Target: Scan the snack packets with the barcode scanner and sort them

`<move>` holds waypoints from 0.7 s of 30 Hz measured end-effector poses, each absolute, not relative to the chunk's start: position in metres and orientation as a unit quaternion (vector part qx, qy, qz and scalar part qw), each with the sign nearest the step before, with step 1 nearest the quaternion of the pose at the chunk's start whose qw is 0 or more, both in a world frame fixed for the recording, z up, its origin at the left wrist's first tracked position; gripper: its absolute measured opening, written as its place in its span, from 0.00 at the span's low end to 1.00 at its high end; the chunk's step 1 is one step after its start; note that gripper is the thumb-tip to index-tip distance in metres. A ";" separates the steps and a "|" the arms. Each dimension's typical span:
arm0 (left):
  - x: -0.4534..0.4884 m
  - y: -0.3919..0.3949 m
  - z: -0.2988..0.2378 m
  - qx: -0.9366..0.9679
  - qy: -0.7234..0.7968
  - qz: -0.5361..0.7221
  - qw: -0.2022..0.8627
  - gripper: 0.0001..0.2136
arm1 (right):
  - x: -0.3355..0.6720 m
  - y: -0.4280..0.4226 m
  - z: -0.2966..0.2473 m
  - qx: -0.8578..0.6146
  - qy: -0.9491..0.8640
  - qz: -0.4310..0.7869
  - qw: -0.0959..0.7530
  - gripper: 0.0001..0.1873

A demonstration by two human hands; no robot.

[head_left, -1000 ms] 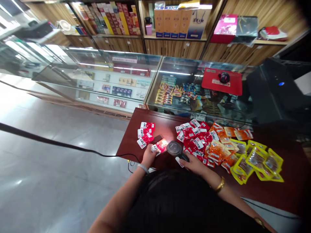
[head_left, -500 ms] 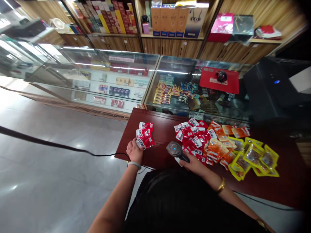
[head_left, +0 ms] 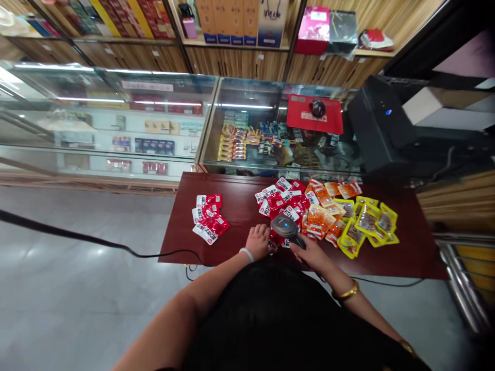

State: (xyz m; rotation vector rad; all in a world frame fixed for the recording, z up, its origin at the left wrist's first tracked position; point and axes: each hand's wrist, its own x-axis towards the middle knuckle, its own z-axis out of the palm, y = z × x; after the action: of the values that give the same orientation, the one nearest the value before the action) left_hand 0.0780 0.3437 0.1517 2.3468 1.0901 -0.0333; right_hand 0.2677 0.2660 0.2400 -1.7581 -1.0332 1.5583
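My right hand [head_left: 309,253] is wrapped round the handle of a dark grey barcode scanner [head_left: 284,225], which has a small blue light on top. The scanner's head is over the near left edge of a pile of red and white snack packets [head_left: 276,200]. At that same edge my left hand [head_left: 258,241] has its fingers curled down on a red packet [head_left: 273,242], mostly covered by the hand and the scanner. A smaller fanned stack of matching red packets [head_left: 211,219] lies apart to the left on the brown table [head_left: 235,190].
Orange packets [head_left: 320,219] and yellow packets [head_left: 367,221] lie to the right of the red pile. Behind the table stands a glass display case [head_left: 247,87] with a red mat [head_left: 301,121] on it. A black machine [head_left: 371,129] is at right. A black cable [head_left: 116,248] crosses at left.
My left hand has left the small stack and moved right to the larger red pile. The scanner stays in my right hand, now closer to my left hand. The view has shifted right.
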 end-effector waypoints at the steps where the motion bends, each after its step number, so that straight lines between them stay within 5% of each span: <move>1: 0.080 0.343 0.150 0.872 0.407 -0.020 0.270 0.30 | 0.269 0.265 0.241 -0.659 -0.387 0.577 0.286 0.31; 6: 0.060 0.352 0.151 0.796 0.506 -0.089 0.321 0.23 | 0.268 0.266 0.239 -0.658 -0.391 0.585 0.268 0.32; 21: -0.039 0.332 0.150 0.650 0.682 0.060 0.330 0.21 | 0.218 0.313 0.218 -0.529 -0.542 0.631 0.165 0.31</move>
State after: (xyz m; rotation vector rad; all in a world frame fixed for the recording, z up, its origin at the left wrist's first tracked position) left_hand -0.0394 0.3318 0.1503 1.6990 1.7832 0.1574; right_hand 0.2178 0.3130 0.2176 -1.5079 -1.5442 1.7991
